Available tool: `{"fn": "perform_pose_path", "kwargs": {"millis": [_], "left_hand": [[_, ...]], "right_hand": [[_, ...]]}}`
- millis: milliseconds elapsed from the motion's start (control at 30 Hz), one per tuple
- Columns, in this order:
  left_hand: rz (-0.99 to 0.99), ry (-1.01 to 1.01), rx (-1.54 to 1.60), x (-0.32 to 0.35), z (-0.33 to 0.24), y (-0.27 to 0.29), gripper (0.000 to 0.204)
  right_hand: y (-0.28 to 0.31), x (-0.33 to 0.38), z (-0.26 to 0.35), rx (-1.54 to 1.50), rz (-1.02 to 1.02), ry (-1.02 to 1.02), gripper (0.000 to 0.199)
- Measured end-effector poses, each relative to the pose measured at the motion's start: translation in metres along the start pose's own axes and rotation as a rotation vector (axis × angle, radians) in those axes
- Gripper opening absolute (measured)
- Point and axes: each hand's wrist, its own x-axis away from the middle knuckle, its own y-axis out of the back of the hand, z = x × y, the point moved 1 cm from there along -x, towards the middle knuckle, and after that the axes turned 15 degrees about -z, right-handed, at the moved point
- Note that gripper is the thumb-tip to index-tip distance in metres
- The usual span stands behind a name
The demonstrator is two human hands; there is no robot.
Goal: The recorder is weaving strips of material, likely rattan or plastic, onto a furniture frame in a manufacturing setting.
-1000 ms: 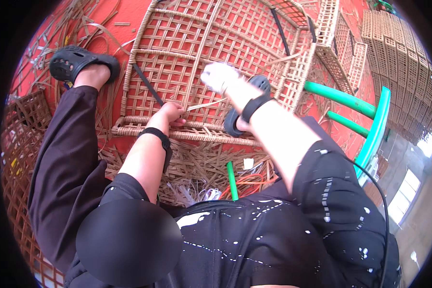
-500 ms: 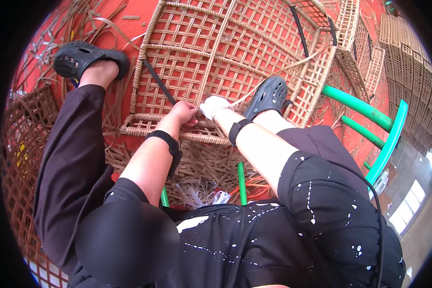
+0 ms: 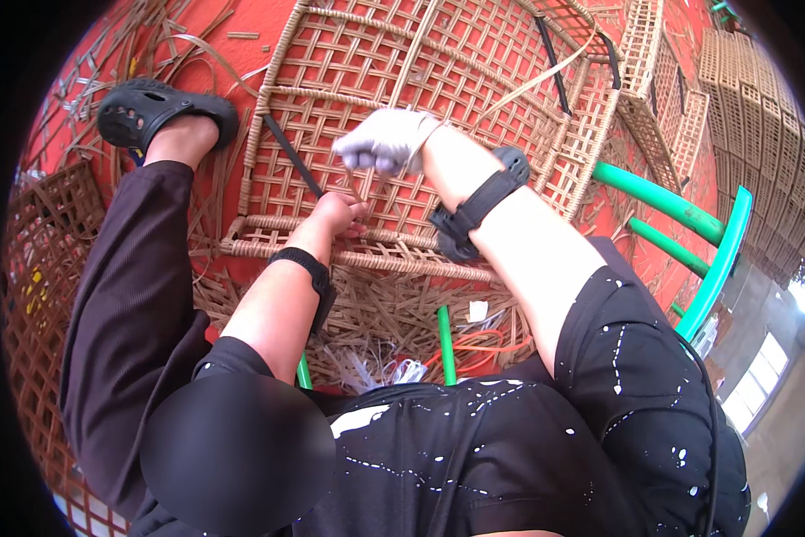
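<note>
Red floor [image 3: 264, 22] strewn with loose brown scraps [image 3: 152, 45] spreads under everything, and a dark shoe [image 3: 143, 112] sits on it at far left. Just right of the shoe, in front of the person's lap, lies a woven basket [image 3: 349, 93]. It looks light for its breadth, probably stiff along the wrapped rim and springier across the open weave, so the rim seems the surest place to take hold; single strands could crack under a hard pull. Its colour is straw-tan, with square gaps showing red, thicker ribs crossing the base, low sides, and a dark strap [image 3: 292, 155] slanting inside the left edge.

At the near edge, the bare left hand [image 3: 340, 215] has its fingers bent in against the weave; whether it pinches anything I cannot tell. Above and right of it, the gloved right hand [image 3: 380, 143] is closed in a fist, apparently round a thin strip [image 3: 355, 183] that hangs toward the left hand. That strip should be bendy, perhaps slippery against the glove, and best held flat, close to the weave. Farther right, a long strip [image 3: 535, 80] crosses the basket, then come green poles [image 3: 662, 201] and stacked baskets [image 3: 747, 107].
</note>
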Motion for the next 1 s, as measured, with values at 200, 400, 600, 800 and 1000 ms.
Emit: {"fn": "perform_pose_path", "kwargs": {"millis": [200, 400, 600, 800, 1000], "left_hand": [[-0.015, 0.123, 0.112, 0.001, -0.004, 0.002, 0.023], [-0.031, 0.2, 0.13, -0.001, -0.006, -0.004, 0.021], [-0.029, 0.217, 0.08, -0.006, -0.009, -0.007, 0.02], [-0.016, 0.201, 0.009, -0.009, -0.011, -0.006, 0.024], [0.025, 0.159, -0.026, -0.012, -0.008, -0.003, 0.025]], "right_hand": [[0.041, -0.011, 0.024, -0.028, -0.441, 0.381, 0.016], [0.002, -0.029, -0.052, 0.434, -0.895, 0.5, 0.031], [-0.036, -0.051, -0.137, -0.084, -0.23, 0.12, 0.023], [-0.038, -0.061, -0.141, -0.911, -0.093, -0.291, 0.023], [-0.031, -0.053, -0.14, -0.695, -0.012, -0.207, 0.033]]}}
